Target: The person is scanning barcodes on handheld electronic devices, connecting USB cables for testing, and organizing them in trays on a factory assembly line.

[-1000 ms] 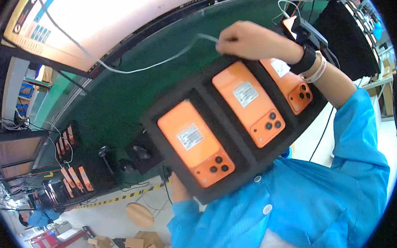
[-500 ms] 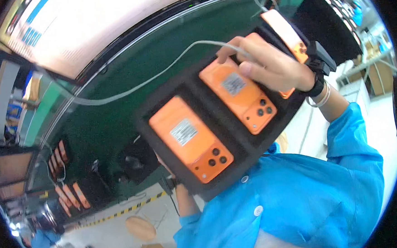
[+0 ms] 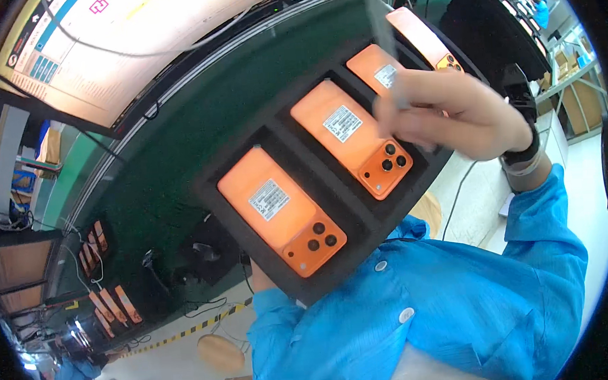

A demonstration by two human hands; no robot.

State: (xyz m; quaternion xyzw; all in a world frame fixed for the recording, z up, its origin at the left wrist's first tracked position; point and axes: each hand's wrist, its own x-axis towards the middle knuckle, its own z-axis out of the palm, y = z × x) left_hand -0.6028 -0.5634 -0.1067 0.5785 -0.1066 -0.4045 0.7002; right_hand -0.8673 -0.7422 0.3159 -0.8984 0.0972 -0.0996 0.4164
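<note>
Right grip (image 3: 452,111) pinches a white cable (image 3: 379,25); orange phones (image 3: 289,226) bear white labels (image 3: 268,199), triple lenses (image 3: 319,229); left grip hidden.

Electronics workshop: phones (image 3: 283,219), monitor (image 3: 127,33), striped tape (image 3: 204,324)

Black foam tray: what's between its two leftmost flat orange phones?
Head view: just a bare black foam strip between the leftmost phone and the next phone.
</note>
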